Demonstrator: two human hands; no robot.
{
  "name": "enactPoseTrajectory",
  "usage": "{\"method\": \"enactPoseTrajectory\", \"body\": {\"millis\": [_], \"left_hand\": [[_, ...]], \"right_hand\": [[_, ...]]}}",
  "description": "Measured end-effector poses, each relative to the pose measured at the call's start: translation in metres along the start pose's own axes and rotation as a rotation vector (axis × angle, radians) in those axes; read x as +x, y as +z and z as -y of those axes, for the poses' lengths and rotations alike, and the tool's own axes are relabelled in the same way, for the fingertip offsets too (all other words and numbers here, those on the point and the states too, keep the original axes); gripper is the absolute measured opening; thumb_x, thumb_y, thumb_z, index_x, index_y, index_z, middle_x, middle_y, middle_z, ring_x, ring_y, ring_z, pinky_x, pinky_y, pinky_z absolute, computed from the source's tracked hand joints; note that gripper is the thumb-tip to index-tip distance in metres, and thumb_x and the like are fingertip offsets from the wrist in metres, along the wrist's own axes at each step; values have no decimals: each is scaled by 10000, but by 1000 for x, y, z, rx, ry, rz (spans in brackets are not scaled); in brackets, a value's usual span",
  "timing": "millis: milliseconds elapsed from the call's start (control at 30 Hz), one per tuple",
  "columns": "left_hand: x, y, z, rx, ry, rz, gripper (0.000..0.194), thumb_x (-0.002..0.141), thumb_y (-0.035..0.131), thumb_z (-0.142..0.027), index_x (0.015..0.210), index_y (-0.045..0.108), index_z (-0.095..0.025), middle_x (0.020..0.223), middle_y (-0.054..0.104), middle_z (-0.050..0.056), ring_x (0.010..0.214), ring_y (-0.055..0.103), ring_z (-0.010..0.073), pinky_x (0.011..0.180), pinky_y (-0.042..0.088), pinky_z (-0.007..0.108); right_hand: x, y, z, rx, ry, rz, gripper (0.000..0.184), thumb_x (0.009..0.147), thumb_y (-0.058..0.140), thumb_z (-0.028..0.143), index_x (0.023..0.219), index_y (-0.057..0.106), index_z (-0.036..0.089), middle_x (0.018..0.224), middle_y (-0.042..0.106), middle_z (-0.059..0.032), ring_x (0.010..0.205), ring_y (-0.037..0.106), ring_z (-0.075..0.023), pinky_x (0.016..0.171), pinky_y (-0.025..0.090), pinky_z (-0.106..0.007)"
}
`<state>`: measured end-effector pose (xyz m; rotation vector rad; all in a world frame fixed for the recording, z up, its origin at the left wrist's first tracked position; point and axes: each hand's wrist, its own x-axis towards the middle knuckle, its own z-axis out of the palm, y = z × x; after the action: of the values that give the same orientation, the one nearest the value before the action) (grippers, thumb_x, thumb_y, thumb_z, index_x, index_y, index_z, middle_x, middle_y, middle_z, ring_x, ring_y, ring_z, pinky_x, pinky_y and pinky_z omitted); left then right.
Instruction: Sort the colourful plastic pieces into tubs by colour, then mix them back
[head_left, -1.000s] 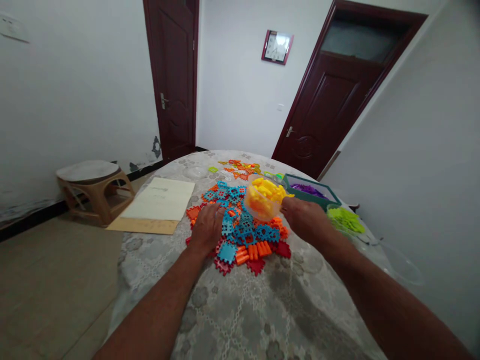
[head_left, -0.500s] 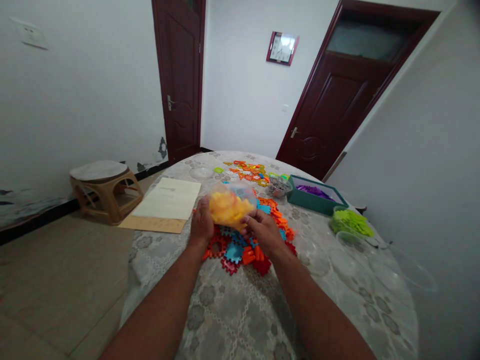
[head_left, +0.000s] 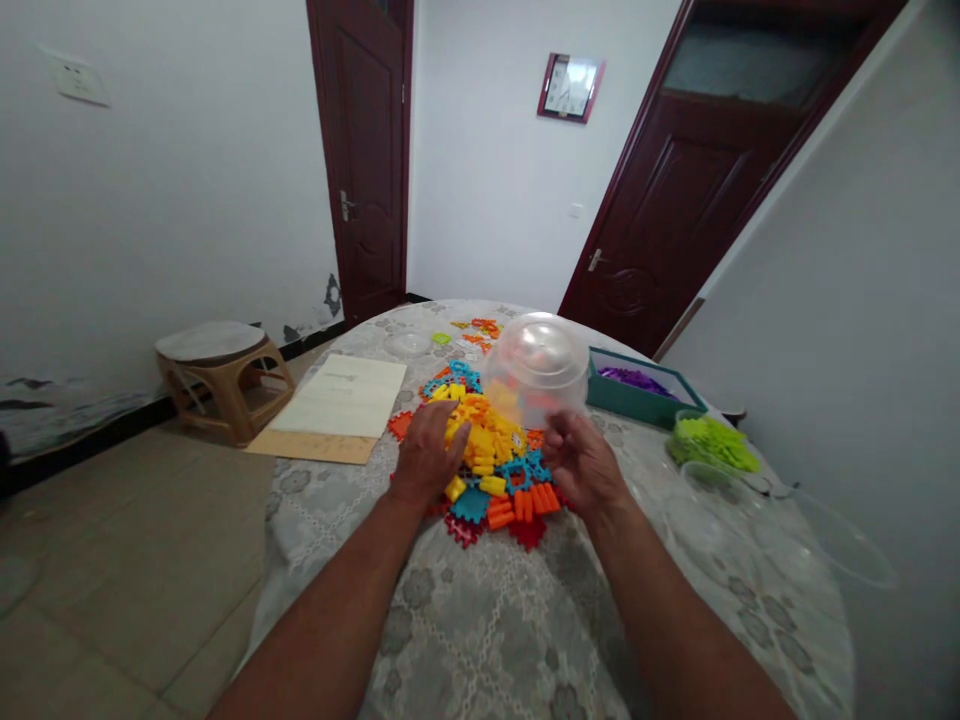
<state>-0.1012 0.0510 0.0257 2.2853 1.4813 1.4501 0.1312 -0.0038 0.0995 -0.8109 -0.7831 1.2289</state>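
My right hand (head_left: 583, 460) grips the rim of a clear plastic bowl (head_left: 541, 360), which is tipped with its base facing up and away. Yellow plastic building pieces (head_left: 484, 430) lie heaped on top of the blue, orange and red pieces in the middle of the table. My left hand (head_left: 431, 450) rests at the left side of this yellow heap, its fingers apart and touching or just over the pieces. Along the near side of the pile are orange tube-shaped pieces (head_left: 523, 505) and a blue toothed square (head_left: 470, 504).
Right of the pile stand a green box (head_left: 645, 399) with purple pieces and a bowl of lime-green pieces (head_left: 712, 443). Clear lids or bowls (head_left: 832, 535) lie at the right edge. Papers (head_left: 345, 400) lie at left; a stool (head_left: 225, 380) stands beyond the table.
The yellow pieces went from the bowl onto the pile. The bowl, first carried left between both hands, is now upturned and back to the right in my right hand. My left hand let go of it.
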Motion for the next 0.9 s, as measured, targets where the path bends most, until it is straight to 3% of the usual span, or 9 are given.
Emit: {"method": "enactPoseTrajectory", "body": {"millis": [100, 267, 433, 667, 900], "left_hand": [[-3, 0, -5, 74, 84, 83, 323, 1012, 536, -325, 1274, 674, -195, 1266, 706, 149, 1271, 617, 305, 1166, 468, 508], [-6, 1, -17, 242, 110, 239, 388, 949, 664, -404, 1289, 717, -223, 1384, 674, 167, 1384, 548, 369, 1227, 359, 605], [0, 7, -29, 384, 101, 348, 533, 948, 651, -567, 1372, 705, -248, 1498, 627, 168, 1467, 462, 449, 1218, 305, 691], [20, 24, -38, 536, 58, 525, 670, 981, 521, -673, 1523, 598, -287, 1624, 512, 174, 1521, 392, 468, 1216, 249, 728], [47, 45, -47, 588, 12, 604, 696, 1008, 393, -720, 1561, 547, -327, 1661, 457, 171, 1529, 397, 443, 1211, 267, 699]], "right_hand": [[-21, -21, 26, -220, -218, -81, 307, 821, 843, 451, 951, 698, 214, 737, 692, 32, 562, 579, -98, 525, 482, -213], [-58, -72, 53, -795, -655, -432, 318, 872, 789, 496, 926, 695, 197, 712, 733, -5, 649, 703, -183, 697, 577, -324], [-71, -108, 56, -1062, -737, -769, 366, 924, 688, 524, 1002, 735, 170, 813, 786, -72, 795, 765, -258, 828, 594, -406], [-72, -128, 46, -951, -763, -748, 417, 912, 695, 532, 1071, 724, 148, 889, 805, -102, 817, 781, -265, 831, 604, -412], [-70, -143, 44, -933, -776, -767, 440, 911, 695, 563, 1103, 737, 170, 989, 809, -108, 822, 772, -257, 819, 615, -429]]}}
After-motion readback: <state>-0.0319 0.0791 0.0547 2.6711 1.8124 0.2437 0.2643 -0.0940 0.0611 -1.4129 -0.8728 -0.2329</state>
